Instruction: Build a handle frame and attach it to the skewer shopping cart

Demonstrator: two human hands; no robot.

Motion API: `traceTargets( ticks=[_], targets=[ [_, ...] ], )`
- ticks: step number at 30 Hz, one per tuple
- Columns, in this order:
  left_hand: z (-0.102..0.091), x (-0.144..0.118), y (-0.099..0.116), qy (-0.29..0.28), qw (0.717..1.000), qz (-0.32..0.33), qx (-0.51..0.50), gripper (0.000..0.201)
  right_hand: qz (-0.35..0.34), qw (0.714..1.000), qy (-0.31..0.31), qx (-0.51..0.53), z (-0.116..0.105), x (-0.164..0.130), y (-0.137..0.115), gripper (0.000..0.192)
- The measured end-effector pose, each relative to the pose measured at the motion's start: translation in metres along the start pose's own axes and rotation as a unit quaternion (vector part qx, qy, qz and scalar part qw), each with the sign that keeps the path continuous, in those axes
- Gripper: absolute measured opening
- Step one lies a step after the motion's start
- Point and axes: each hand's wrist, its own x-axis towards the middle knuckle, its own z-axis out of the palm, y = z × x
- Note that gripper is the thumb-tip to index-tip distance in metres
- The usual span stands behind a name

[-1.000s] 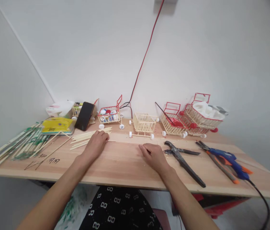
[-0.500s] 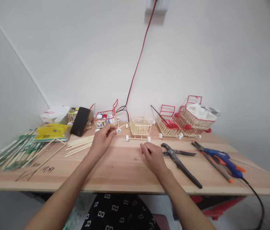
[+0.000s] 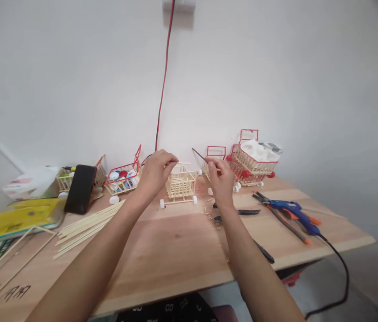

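Observation:
My left hand (image 3: 157,172) is raised over a small unpainted stick cart (image 3: 179,187) with white wheels. Its fingers pinch a thin pale stick (image 3: 184,163) that lies across the cart's top. My right hand (image 3: 221,181) hovers just right of the cart, fingers pinched together. A thin dark stick (image 3: 198,154) slants up from those fingertips; I cannot tell whether the hand holds it. Both hands are above the wooden table (image 3: 175,255).
Red-framed carts stand along the wall: one with caps (image 3: 123,176), one behind my right hand (image 3: 216,151), one with white pieces (image 3: 254,161). Black pliers (image 3: 242,211), a blue glue gun (image 3: 291,209), a phone (image 3: 80,188), loose sticks (image 3: 86,223) and a yellow pack (image 3: 21,217) lie around.
Both hands have lifted off the table and moved back to the unpainted cart. The left hand took a stick from the pile. The view has swung left and tilted.

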Motion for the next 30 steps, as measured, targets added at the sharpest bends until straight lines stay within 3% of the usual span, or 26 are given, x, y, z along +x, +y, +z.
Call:
traceTargets(
  ticks=[3, 8, 14, 19, 24, 30],
  targets=[
    [0.005, 0.007, 0.004, -0.022, 0.999, -0.036, -0.018, 0.012, -0.034, 0.999, -0.032, -0.019, 0.001, 0.003, -0.001, 0.025],
    [0.004, 0.019, -0.004, -0.087, 0.974, -0.141, -0.153, 0.010, -0.120, 0.985, -0.104, -0.073, 0.001, 0.020, -0.017, 0.021],
    [0.000, 0.023, -0.011, -0.116, 0.957, -0.163, -0.211, 0.015, -0.210, 0.941, -0.219, -0.147, 0.013, 0.030, -0.026, 0.010],
    [-0.003, 0.024, -0.016, -0.115, 0.955, -0.174, -0.210, 0.018, -0.220, 0.918, -0.297, -0.145, 0.015, 0.040, -0.021, 0.006],
    [-0.021, 0.027, -0.030, -0.050, 0.972, -0.172, -0.151, 0.027, -0.201, 0.893, -0.355, -0.191, 0.002, 0.055, -0.024, 0.008],
    [-0.037, 0.025, -0.033, -0.154, 0.965, -0.176, -0.120, 0.021, -0.190, 0.863, -0.414, -0.220, 0.002, 0.065, -0.029, 0.008]
  ],
)
